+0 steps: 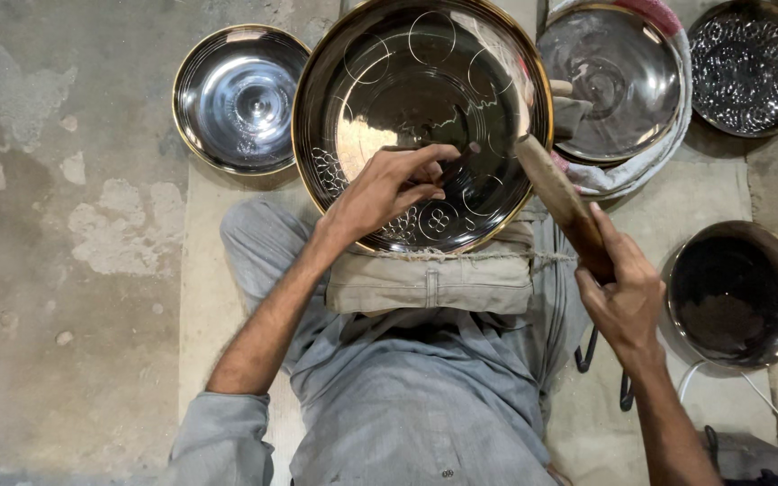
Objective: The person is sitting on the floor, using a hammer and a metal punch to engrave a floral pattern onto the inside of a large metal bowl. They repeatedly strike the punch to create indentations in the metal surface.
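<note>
Polished metal, rimmed in gold: the large round plate rests tilted on the folded cloth pad across your lap, its face scribed with circles and partly worked with small leaf-like marks along the lower edge. Your left hand lies over the plate's lower middle, wrist bent, its grip pinched shut around a short dark punch whose tip rests on the metal. Your right hand sits to the right of the plate, forearm coming up from the lower corner, its grip wrapped fully round the handle of a wooden mallet that slants up and left, its head just above the punch.

Around you on the floor: a plain steel plate to the left, another plate cradled in a cloth at upper right, a fully patterned plate in the far corner, and a dark bowl just beside your right hand. A white cord trails below that bowl.
</note>
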